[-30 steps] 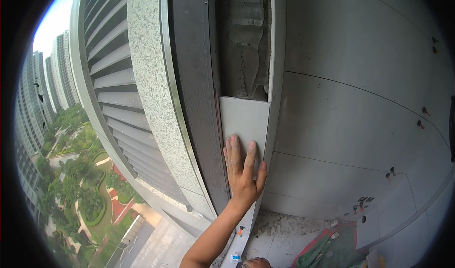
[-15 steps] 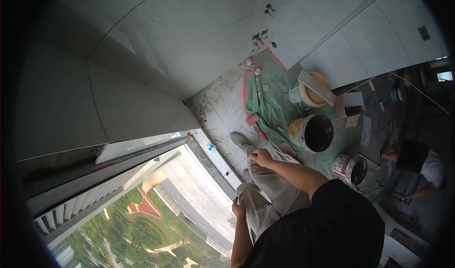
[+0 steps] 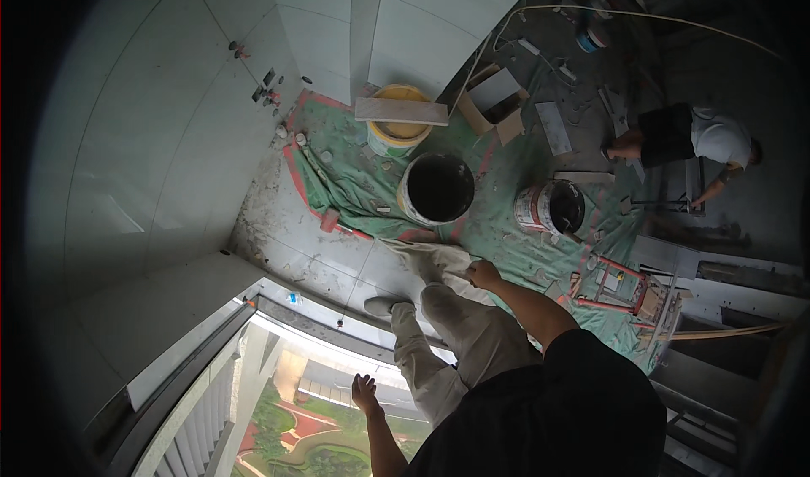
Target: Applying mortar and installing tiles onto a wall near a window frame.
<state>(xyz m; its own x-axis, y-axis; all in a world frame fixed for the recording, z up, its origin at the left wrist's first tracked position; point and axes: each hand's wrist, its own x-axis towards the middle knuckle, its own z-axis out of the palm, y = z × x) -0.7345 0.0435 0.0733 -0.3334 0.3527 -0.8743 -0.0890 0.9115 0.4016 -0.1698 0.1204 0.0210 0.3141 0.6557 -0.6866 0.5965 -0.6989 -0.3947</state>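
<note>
My right hand (image 3: 483,274) is closed on pale cloth at the right side of my grey trousers (image 3: 460,321); the cloth spreads out from it, and it looks like the loose trouser leg. Held out to the left, over the window side, my left hand (image 3: 365,393) has its fingers apart and slightly bent, with nothing in it. A grey shoe (image 3: 381,306) of mine stands on the pale floor tiles. Just beyond my right hand is an open bucket (image 3: 408,192) with a dark inside. A red-headed mallet (image 3: 330,219) lies at the edge of the green sheet.
A board (image 3: 402,111) rests across a yellow-rimmed bucket (image 3: 392,145). Further right are an open carton (image 3: 509,129), another bucket (image 3: 535,209) and a red metal frame (image 3: 616,304). Green sheeting (image 3: 498,253) covers the floor. A co-worker (image 3: 713,135) bends at the right. A window (image 3: 295,426) lies left.
My view has swung to the right. My left hand has come off my trouser leg and out to the left. My right hand still grips cloth, now farther out from the leg.
</note>
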